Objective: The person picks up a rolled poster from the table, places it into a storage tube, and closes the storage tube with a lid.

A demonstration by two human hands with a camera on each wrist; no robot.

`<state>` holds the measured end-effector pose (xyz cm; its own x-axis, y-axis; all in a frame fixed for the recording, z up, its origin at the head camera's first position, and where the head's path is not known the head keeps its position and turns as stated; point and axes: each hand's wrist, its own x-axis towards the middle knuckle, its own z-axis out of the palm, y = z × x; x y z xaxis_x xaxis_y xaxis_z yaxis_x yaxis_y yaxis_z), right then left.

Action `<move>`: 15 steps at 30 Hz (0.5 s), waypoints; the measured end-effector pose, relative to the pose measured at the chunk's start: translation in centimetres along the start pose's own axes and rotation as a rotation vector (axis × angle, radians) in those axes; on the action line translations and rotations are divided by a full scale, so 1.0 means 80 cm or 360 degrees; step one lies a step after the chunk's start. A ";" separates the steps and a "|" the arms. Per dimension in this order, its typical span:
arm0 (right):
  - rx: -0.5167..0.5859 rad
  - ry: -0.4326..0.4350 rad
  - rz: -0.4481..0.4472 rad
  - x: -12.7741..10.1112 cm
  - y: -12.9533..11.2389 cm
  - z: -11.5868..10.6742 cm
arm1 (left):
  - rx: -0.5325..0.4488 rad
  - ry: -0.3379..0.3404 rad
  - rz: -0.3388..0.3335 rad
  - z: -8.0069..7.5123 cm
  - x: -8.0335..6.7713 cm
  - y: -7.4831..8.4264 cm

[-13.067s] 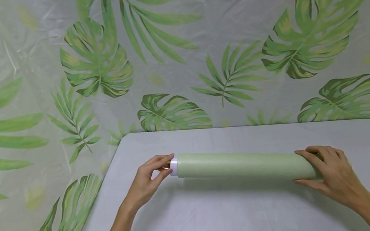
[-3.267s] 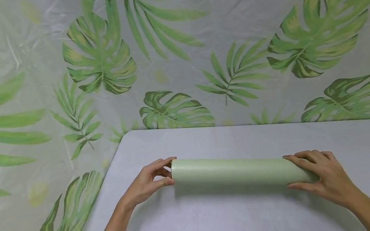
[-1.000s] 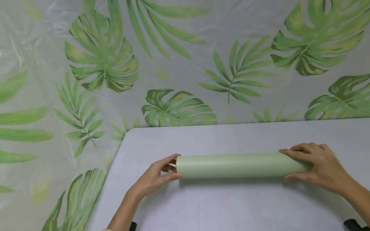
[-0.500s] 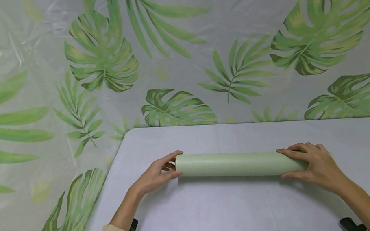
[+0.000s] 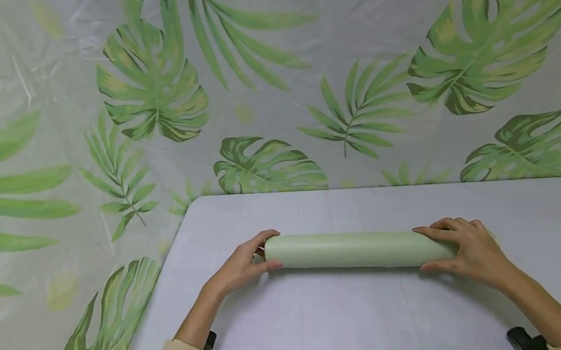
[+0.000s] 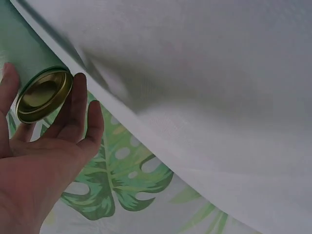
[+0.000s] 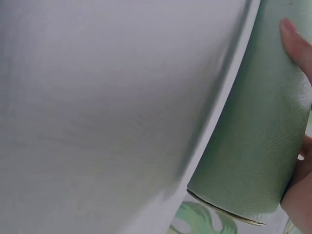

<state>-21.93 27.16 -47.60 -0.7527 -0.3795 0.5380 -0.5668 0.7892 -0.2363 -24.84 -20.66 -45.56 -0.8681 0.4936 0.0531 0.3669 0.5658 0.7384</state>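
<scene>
A long pale green tube [image 5: 350, 248] is held level above the white table, slanting slightly down to the right. At its left end my left hand [image 5: 243, 266] grips the rim, thumb in front and fingers over the top and behind. A gold-coloured, recessed metal end [image 6: 44, 95] shows between those fingers in the left wrist view. My right hand [image 5: 471, 251] grips the tube near its right end, thumb below and fingers over the top. A thin gold rim [image 7: 229, 214] edges that end in the right wrist view. The palm side of the right hand is mostly hidden.
The white table [image 5: 342, 333] has rounded far corners. Behind it and to the left hangs a shiny grey-white sheet [image 5: 269, 108] printed with green leaves. Black wrist-camera parts [image 5: 526, 341] sit by the forearms.
A white inner sleeve showed at the tube's left end 13.1 s ago; by 3.3 s ago it was covered. Over the last second, the right hand moved slightly left and the left hand slightly right.
</scene>
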 end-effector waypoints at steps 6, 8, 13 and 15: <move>-0.0001 -0.0023 0.0002 0.000 0.002 0.003 | 0.0119 -0.0034 0.0047 0.006 0.002 0.000; -0.0006 -0.0033 0.0006 -0.001 0.002 0.004 | 0.0153 -0.0041 0.0055 0.007 0.002 0.001; -0.0012 -0.0065 0.0041 -0.001 0.002 0.005 | 0.0174 -0.0046 0.0057 0.009 0.004 0.000; -0.0014 -0.0082 0.0055 -0.001 0.002 0.005 | 0.0172 -0.0052 0.0048 0.009 0.005 -0.001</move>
<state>-22.07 27.12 -47.98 -0.7882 -0.3762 0.4871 -0.5374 0.8065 -0.2466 -24.97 -20.07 -46.09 -0.8452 0.5320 0.0509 0.4282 0.6171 0.6601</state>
